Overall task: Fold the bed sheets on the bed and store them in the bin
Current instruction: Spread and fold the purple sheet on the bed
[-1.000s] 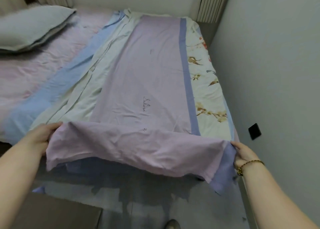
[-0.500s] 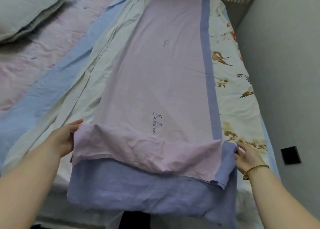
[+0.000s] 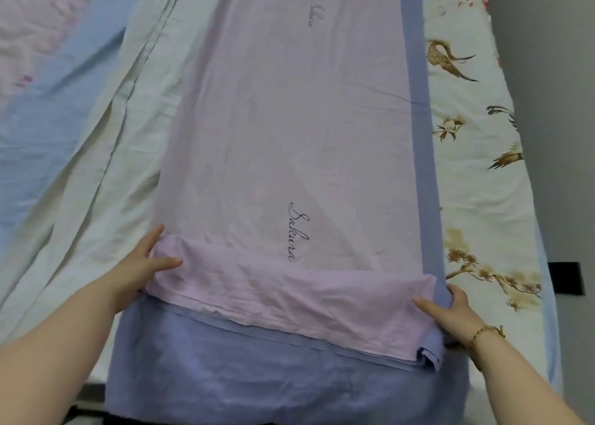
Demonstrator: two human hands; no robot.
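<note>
- The pink sheet [image 3: 289, 134] lies lengthwise on the bed [image 3: 74, 337] as a long, narrow strip. It has a blue band [image 3: 421, 134] down its right edge and script lettering printed on it.
- Its near end is turned back onto itself as a pink flap [image 3: 273, 292], which lies across the strip just below the lettering. Below the flap, the sheet's blue underside [image 3: 257, 379] hangs over the bed's near edge.
- The left hand [image 3: 138, 266] holds the flap's left corner with the thumb pressed on top and the index finger stretched along the sheet's left edge. The other fingers probably reach beneath the cloth, but they are hidden.
- The right hand [image 3: 450, 315] grips the flap's right corner, thumb flat on the pink and fingers curled round the blue band. A gold bracelet [image 3: 483, 333] sits on that wrist.
- The flap spans the gap between the two hands.
- A pale cream sheet [image 3: 112, 199] shows to the left of the pink sheet and a floral sheet [image 3: 476, 199] to its right. Light blue fabric [image 3: 38, 134] lies farther left.
- A grey wall [image 3: 553, 102] runs along the bed's right side.
</note>
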